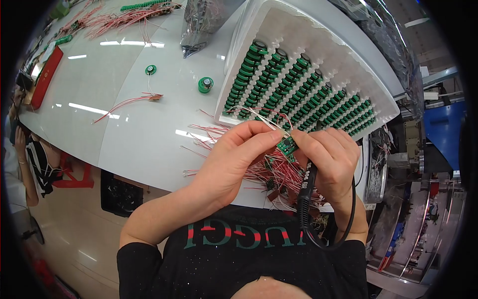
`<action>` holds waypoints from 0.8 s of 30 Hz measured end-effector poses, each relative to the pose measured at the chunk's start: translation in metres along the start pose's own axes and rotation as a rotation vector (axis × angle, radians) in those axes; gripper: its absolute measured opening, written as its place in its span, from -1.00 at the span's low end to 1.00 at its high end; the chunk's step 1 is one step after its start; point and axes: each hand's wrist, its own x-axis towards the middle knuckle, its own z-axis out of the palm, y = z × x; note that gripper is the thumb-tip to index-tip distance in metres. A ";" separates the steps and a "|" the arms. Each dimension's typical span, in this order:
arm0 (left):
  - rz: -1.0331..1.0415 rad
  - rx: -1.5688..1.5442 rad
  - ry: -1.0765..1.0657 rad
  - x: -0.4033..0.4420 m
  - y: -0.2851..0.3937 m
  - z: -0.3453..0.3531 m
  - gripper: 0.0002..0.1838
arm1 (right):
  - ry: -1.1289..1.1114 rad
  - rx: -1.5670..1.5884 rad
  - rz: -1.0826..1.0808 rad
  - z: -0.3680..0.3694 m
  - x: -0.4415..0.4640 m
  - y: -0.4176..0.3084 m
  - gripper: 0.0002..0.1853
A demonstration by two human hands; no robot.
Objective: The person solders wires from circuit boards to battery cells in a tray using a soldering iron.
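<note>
Left hand (233, 158) pinched green board (286, 145), fingertips nearly closed. Right hand (329, 155) was curled around black tool (307, 182). White tray (343, 47) sat beyond both hands.

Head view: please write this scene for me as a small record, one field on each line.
Left: left hand pinching at the edge of a green circuit board
Right: right hand beside the board, holding a black-handled tool
Below hands: heap of red wires
Ahead: white tray with rows of round green parts
Loose on table: one green round part; one smaller green disc with wire attached
</note>
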 end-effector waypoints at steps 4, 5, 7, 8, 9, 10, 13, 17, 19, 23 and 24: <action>0.259 0.208 0.042 0.003 -0.006 -0.004 -0.89 | -0.020 0.005 0.031 0.001 0.000 -0.001 -0.76; 0.300 0.286 0.050 0.003 -0.005 -0.004 -0.89 | -0.017 0.015 0.037 0.001 0.000 -0.002 -0.77; 0.384 0.444 0.063 0.004 -0.003 -0.005 -0.88 | -0.009 0.031 0.049 0.001 0.002 -0.003 -0.78; 0.367 0.446 0.052 0.004 -0.001 -0.004 -0.88 | -0.014 0.027 0.046 0.000 0.002 -0.003 -0.78; 0.350 0.448 0.041 0.005 0.002 -0.004 -0.88 | -0.019 0.023 0.044 -0.001 0.002 -0.003 -0.79; 0.333 0.451 0.029 0.006 0.006 -0.004 -0.88 | -0.023 0.018 0.042 -0.001 0.001 -0.003 -0.79; 0.362 0.602 -0.036 0.010 0.018 -0.007 -0.88 | -0.015 0.016 0.019 0.001 0.000 -0.004 -0.78; 0.442 0.695 -0.154 0.012 0.026 -0.009 -0.91 | -0.001 0.098 0.015 0.000 -0.002 -0.008 -0.68; 0.311 0.613 -0.253 0.012 0.029 -0.013 -0.91 | 0.009 0.230 0.033 0.000 -0.004 -0.007 -0.68; 0.234 0.587 -0.279 0.012 0.032 -0.014 -0.90 | 0.052 0.419 0.173 -0.015 -0.004 -0.001 -0.73; 0.224 0.613 -0.275 0.012 0.031 -0.013 -0.89 | 0.091 0.444 0.216 -0.018 -0.004 0.001 -0.75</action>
